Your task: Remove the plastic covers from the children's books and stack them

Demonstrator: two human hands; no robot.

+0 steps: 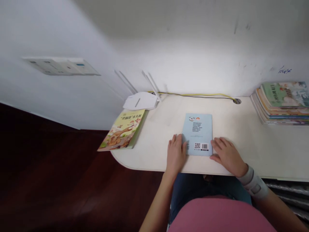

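Observation:
A light blue book point(198, 133) lies flat on the white desk, its back cover up with dark text, a QR code and a barcode. My left hand point(176, 154) rests along the book's left edge, fingers stretched out on the desk and the thumb touching the cover's edge. On the opposite side, my right hand point(228, 155) lies with its fingers spread, fingertips at the book's right edge. Neither hand is wrapped round anything. A grey band point(254, 183) circles my right wrist.
To the left, a yellow-green picture book point(124, 130) overhangs the desk point(154, 141). Behind it stands a white router point(140, 101) with antennas. Yellow and black cables point(202, 95) run along the wall to a hole point(237, 101). A book stack point(285, 103) sits at right.

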